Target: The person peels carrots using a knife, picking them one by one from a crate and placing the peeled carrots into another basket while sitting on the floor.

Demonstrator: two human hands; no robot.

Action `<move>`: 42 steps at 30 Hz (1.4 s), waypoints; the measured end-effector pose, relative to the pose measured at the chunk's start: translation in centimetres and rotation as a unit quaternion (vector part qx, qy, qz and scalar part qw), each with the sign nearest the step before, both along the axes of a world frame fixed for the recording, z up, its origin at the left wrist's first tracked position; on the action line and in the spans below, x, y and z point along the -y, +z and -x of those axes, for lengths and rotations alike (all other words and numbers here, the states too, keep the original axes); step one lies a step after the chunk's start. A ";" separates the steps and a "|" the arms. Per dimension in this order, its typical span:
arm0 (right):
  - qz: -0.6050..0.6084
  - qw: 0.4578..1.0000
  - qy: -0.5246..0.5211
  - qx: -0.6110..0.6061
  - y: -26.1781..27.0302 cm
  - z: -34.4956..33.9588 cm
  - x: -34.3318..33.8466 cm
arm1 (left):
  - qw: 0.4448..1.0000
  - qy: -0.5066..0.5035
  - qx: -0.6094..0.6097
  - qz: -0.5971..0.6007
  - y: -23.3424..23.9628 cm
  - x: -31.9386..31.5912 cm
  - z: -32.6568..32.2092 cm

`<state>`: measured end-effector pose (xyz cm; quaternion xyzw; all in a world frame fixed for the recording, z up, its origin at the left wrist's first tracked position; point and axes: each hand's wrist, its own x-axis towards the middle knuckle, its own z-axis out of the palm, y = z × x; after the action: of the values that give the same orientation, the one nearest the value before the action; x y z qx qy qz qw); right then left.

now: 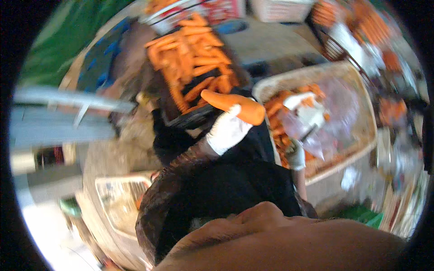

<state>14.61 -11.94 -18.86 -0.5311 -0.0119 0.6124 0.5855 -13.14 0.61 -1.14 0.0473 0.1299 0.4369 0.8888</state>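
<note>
My left hand, in a white glove, grips a large orange carrot whose tapered tip points to the upper left. Just beyond it, a dark crate is filled with carrots. My right hand, also in a whitish glove, is low at the left side of a large pale tub; blur hides whether its fingers hold anything. More carrots, a white cloth or glove and clear plastic bags lie in the tub. A thin dark object rests near the white cloth.
White and red containers, one holding carrots, stand beyond the crate. Bagged carrots are at the upper right. Another pale tub sits at the lower left, below a blue-grey metal structure. Green sheeting covers the upper left.
</note>
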 end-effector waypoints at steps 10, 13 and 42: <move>0.100 0.993 0.010 0.056 2.8 3.4 -7.3 | 0.571 0.774 -0.268 0.055 0.0 14.8 38.1; 0.049 0.994 0.007 0.098 5.7 5.5 -10.4 | 0.539 0.738 -0.407 0.007 -1.8 12.8 37.5; -0.210 0.731 0.026 0.649 6.2 14.2 -11.4 | -0.063 -0.026 -0.940 -0.333 -10.3 -45.5 27.4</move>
<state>0.44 -0.58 -12.62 -0.6625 -0.5308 0.1155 0.5158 -40.58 46.16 -11.43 -0.7077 -0.6806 0.0519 0.1825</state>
